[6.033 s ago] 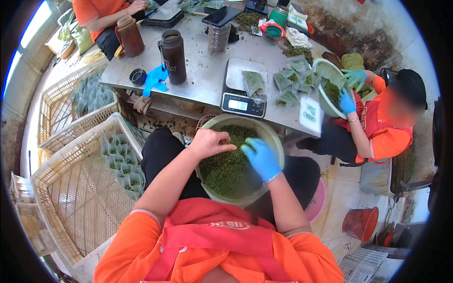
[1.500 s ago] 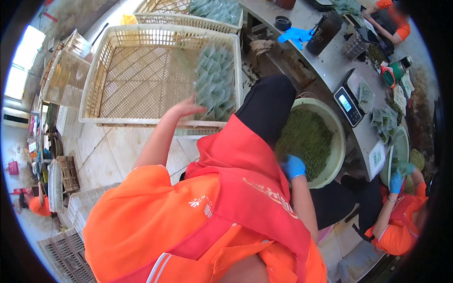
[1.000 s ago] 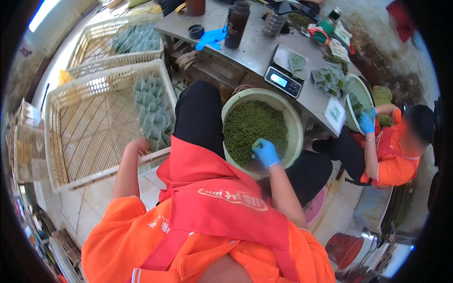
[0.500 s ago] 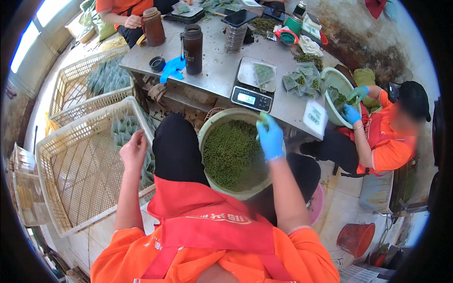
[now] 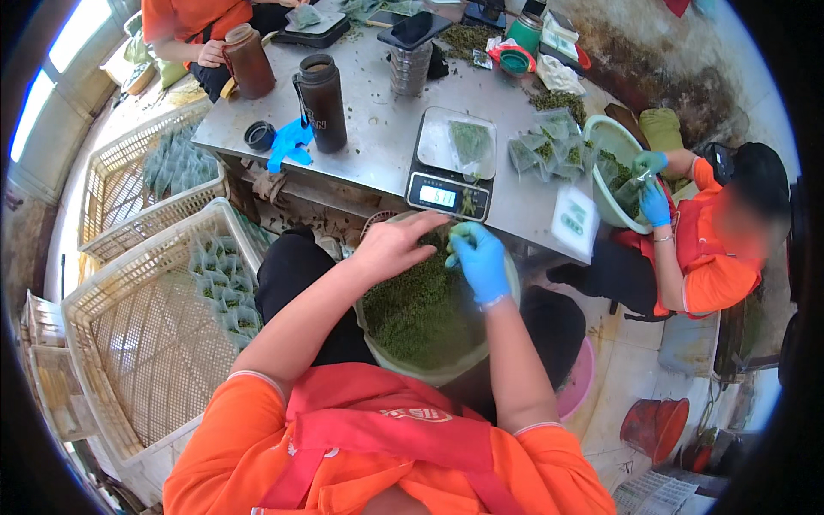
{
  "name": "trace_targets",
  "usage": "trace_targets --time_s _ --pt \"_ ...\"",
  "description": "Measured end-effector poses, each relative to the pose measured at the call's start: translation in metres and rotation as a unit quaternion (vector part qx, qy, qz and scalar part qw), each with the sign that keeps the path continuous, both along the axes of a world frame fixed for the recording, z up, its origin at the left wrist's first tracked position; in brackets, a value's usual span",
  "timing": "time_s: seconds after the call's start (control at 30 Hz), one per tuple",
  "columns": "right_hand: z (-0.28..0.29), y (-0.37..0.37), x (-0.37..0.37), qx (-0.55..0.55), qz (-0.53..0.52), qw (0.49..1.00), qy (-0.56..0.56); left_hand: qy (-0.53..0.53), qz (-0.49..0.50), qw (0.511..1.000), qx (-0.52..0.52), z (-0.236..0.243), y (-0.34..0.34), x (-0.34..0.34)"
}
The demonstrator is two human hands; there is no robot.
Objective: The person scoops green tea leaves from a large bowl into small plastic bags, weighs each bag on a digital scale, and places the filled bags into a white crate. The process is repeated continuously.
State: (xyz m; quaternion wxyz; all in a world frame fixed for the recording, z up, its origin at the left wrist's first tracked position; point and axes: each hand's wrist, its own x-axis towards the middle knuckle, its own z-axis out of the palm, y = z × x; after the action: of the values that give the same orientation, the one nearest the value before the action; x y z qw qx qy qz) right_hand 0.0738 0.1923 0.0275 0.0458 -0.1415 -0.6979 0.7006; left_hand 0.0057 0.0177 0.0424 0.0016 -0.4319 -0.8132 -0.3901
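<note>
My left hand [image 5: 399, 247], bare, reaches over the near edge of the table with its fingers stretched out, empty and close to the scale. Beside it, my right hand [image 5: 481, 262] wears a blue glove with greenish fingertips. Its fingers are pinched together; what they hold, if anything, is too small to make out. Below both hands, a pale basin [image 5: 508, 322] between my knees holds many small green berries [image 5: 412, 318]. On the table, a digital scale [image 5: 422, 163] carries a clear bag [image 5: 470, 144] of green contents. A small green sprig [image 5: 468, 202] lies at the scale's front.
Filled bags [image 5: 554, 146] lie right of the scale. A dark bottle [image 5: 322, 103], a brown jug [image 5: 250, 64] and a blue glove [image 5: 290, 143] are on the table [image 5: 378, 146]. Left stand crates [image 5: 146, 429] with bags. At right, a co-worker [image 5: 712, 249] handles a bag over a basin [image 5: 605, 202].
My left hand has swung from beside the crate to the table edge near the scale. My right hand has come slightly down and left, its fingers now pinched. The scale's display reads differently.
</note>
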Motion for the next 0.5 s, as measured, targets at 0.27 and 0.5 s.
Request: trace_targets --time_s 0.27,0.5 --pt "-0.010 0.003 0.024 -0.074 -0.014 0.997 -0.018 -0.407 -0.008 0.913 0.006 -0.024 0.005 0.008" --pt "0.003 -0.006 0.025 -0.221 -0.049 0.974 -0.026 -0.481 0.010 0.866 0.136 -0.029 -0.009 0.003"
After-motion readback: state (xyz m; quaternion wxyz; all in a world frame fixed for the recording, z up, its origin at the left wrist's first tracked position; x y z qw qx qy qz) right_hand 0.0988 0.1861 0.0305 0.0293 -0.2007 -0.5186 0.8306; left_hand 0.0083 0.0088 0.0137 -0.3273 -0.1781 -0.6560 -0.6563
